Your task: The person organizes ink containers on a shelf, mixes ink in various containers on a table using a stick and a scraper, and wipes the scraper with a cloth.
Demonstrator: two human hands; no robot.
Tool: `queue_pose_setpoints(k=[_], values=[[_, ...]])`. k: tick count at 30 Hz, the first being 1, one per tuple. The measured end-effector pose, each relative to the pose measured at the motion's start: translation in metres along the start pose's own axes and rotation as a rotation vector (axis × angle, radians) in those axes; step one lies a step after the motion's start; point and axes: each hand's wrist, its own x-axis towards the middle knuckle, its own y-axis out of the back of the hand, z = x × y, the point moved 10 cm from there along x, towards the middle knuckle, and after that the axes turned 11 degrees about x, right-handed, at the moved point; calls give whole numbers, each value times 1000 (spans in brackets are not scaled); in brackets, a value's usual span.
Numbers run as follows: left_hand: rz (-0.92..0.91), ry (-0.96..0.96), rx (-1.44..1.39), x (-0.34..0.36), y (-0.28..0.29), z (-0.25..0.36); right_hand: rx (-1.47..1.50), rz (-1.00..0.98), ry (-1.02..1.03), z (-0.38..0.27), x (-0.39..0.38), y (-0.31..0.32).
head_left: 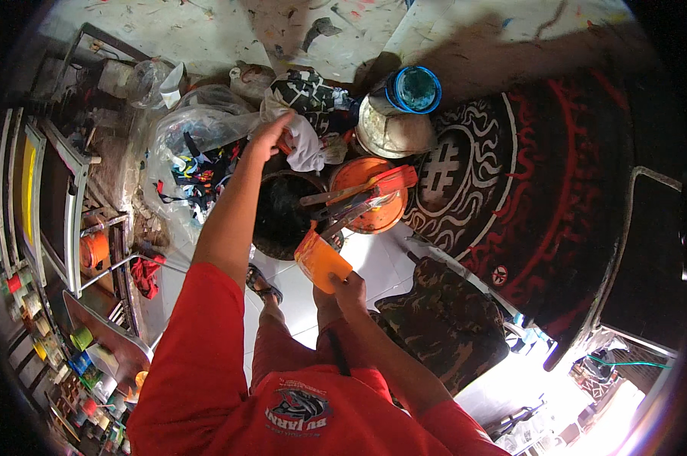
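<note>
My left hand [269,135] reaches to a white cloth [307,148] on a camouflage-patterned bundle [301,90], fingers extended against the cloth. My right hand [347,292] grips an orange plastic scraper [322,262] with red smears, held low near the dark tub [275,220]. Beside the tub is an orange round container [377,213], with stained long-handled tools [389,182] lying across it. Behind these stand a pale bucket [381,129] and a blue-rimmed pail [413,90].
A clear plastic bag [168,152] of mixed fabric lies left, by metal frames [73,197] and paint pots [85,342]. A black board [541,190] with red and white painted swirls is right, above camouflage fabric [442,327]. A stained wall [358,30] runs behind.
</note>
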Motion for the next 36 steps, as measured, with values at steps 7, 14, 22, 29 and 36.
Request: queue_pose_setpoints(k=[7,14,22,29,36], values=[[104,-462,231,-10,-16,26,7,13,1,-14,-3,9],[-174,-325,-337,-77,62,61,120,-42,67,-27,-18,9],[-520,-760,-692,-299,199,132,640,-139,262,-132,-98,32],[-667,-860,-710,-477,232,71,893,-298,492,-240,-205,26],[20,-1005,180,-482,242,0,696,-340,615,-272,-275,-23]])
